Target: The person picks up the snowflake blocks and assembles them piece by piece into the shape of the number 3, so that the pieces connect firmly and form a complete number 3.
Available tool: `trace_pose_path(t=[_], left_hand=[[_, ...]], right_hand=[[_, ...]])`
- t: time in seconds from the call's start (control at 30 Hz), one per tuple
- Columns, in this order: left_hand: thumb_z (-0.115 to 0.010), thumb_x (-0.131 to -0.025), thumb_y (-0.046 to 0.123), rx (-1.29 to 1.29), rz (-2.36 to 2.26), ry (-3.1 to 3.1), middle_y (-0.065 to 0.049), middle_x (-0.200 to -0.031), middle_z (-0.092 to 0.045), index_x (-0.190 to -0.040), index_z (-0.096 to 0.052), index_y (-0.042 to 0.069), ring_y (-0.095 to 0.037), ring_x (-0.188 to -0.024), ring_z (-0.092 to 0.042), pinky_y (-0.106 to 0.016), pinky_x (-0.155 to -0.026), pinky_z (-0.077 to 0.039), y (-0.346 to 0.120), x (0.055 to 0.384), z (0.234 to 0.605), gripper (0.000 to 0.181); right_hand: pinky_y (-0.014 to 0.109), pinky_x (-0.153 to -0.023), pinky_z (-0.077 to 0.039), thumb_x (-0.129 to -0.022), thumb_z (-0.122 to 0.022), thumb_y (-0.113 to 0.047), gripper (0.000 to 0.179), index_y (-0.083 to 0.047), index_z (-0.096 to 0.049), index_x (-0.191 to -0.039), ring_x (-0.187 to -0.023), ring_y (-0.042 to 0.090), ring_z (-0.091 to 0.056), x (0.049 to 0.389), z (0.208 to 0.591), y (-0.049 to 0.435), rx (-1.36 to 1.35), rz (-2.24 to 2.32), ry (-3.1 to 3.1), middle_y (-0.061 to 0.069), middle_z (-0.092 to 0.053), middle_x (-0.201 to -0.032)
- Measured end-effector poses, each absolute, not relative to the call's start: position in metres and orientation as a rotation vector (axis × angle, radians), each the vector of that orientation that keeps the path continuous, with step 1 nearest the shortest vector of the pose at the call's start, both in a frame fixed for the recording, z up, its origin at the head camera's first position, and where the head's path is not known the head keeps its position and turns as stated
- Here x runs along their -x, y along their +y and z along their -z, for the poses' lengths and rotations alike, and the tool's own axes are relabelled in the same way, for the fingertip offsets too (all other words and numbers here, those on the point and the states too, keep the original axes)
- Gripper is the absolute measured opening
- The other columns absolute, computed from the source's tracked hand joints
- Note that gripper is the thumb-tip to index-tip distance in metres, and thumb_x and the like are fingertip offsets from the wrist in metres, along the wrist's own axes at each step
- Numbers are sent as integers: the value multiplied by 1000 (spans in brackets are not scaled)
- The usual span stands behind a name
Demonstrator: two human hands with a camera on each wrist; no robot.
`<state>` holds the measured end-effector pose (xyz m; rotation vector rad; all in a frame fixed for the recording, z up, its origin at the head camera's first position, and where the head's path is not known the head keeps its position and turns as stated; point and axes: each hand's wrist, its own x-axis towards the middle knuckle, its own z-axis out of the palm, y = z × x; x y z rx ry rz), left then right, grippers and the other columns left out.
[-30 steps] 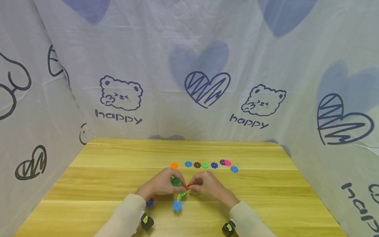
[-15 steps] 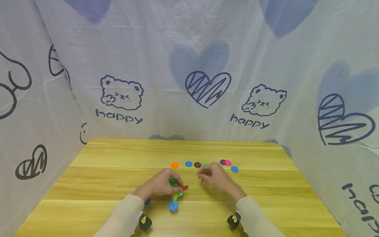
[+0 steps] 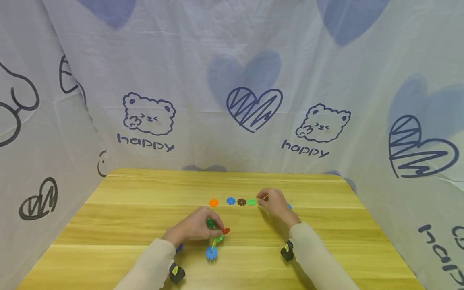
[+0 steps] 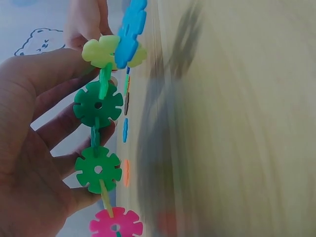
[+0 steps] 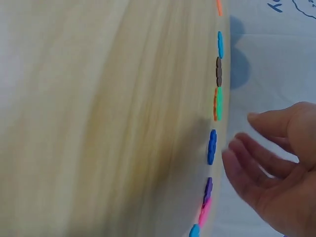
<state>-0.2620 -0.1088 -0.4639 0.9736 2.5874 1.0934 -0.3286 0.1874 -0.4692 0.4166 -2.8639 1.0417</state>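
Note:
My left hand [image 3: 195, 224] holds a chain of slotted plastic snowflake discs over the table. In the head view its light-blue end disc [image 3: 211, 253] hangs lowest, and a small red disc [image 3: 226, 230] pokes out by the fingertips. The left wrist view shows a green disc [image 4: 85, 168], a pink disc [image 4: 104, 228] and a yellow disc [image 4: 98, 52] along the chain. My right hand [image 3: 277, 206] is at the row of loose discs, thumb and fingers apart, nearest the dark-blue disc [image 5: 212, 148]. Nothing shows between its fingers.
Loose discs lie in a row toward the back: an orange disc [image 3: 213, 203], a blue disc [image 3: 230, 201], a brown disc [image 3: 241, 202] and a green disc [image 3: 251, 202]. Purple and pink discs [image 5: 205, 212] lie farther right. A printed cloth [image 3: 203, 121] hangs behind the wooden table [image 3: 145, 189].
My right hand has let go of the red disc at the chain and moved right and away to the row of loose discs. The left hand keeps the chain, nearly still.

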Motion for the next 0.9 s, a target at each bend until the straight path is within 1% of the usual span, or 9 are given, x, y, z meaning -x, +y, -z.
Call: trace_pose_path(t=[0.13, 0.23, 0.3, 0.5, 0.7, 0.77, 0.9], left_hand=[[-82, -86, 18, -968, -1088, 2592, 10, -94, -79, -90, -81, 21, -4, -88, -68, -27, -82, -57, -107, 261, 462, 5], [-81, -85, 17, -948, -1072, 2610, 10, -93, -78, -90, -81, 20, -4, -86, -67, -26, -79, -55, -107, 259, 460, 6], [-81, -84, 16, -941, -1063, 2623, 9, -93, -78, -89, -81, 19, -4, -84, -66, -25, -77, -55, -106, 259, 459, 6], [-81, -83, 15, -941, -1055, 2645, 9, -91, -79, -88, -82, 19, -2, -84, -66, -25, -78, -55, -106, 259, 460, 6], [-82, -84, 16, -947, -1072, 2632, 9, -90, -79, -88, -81, 18, -2, -82, -66, -24, -77, -55, -104, 259, 461, 4], [-82, -84, 17, -957, -1076, 2631, 8, -89, -79, -87, -81, 18, -2, -81, -66, -23, -76, -55, -103, 258, 461, 3], [-83, -85, 18, -964, -1076, 2629, 8, -89, -79, -87, -81, 19, -2, -81, -66, -24, -77, -55, -102, 258, 461, 3]], right_hand=[[42, -84, -62, -95, -70, -2, 15, 3, -74, -108, -97, 31, -73, 335, 472, 189, -411, -941, -2912, 17, -76, -108], [46, -88, -60, -93, -72, 0, 13, 3, -75, -105, -99, 34, -72, 339, 477, 192, -415, -846, -2930, 17, -76, -105], [46, -88, -60, -92, -73, 0, 12, 3, -75, -103, -98, 33, -71, 341, 480, 193, -418, -819, -2940, 16, -75, -102], [44, -87, -60, -88, -77, -1, 13, 0, -75, -101, -92, 28, -70, 341, 482, 196, -403, -858, -2968, 13, -75, -97], [43, -87, -58, -83, -84, -7, 16, -7, -76, -96, -87, 22, -68, 335, 480, 197, -395, -878, -2978, 8, -75, -91], [42, -87, -57, -83, -85, -8, 14, -9, -77, -95, -87, 20, -67, 332, 480, 198, -387, -894, -2982, 5, -74, -89], [36, -79, -58, -85, -82, -5, 10, -10, -77, -92, -82, 17, -66, 327, 480, 201, -379, -982, -2975, 4, -73, -86]])
